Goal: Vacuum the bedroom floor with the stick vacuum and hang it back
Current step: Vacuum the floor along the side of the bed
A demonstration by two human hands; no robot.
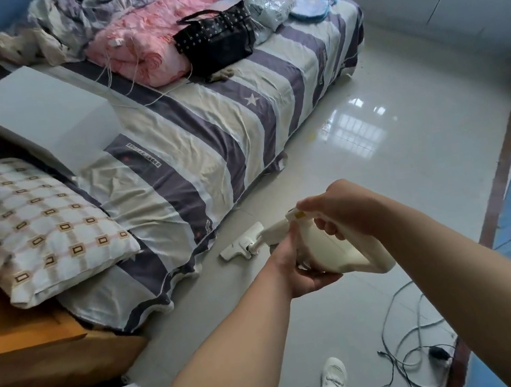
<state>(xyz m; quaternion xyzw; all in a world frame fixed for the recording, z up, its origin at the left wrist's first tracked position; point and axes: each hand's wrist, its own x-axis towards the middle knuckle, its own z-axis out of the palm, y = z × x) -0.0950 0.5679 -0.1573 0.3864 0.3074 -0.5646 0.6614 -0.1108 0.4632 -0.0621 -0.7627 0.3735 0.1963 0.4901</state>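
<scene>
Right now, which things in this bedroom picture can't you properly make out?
Head view only:
- Vacuum switch and tube: covered by the right hand and left hand.
- Under the bed: hidden by the hanging sheet.
- Cables: where they plug in is too small to see.
- Handbag contents: closed from view.

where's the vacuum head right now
In the head view the vacuum head sits on the floor near centre, just beside the bed's hanging striped sheet, ahead of both hands.

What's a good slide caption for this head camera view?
Both hands hold the stick vacuum, its floor head beside the striped bed.
</scene>
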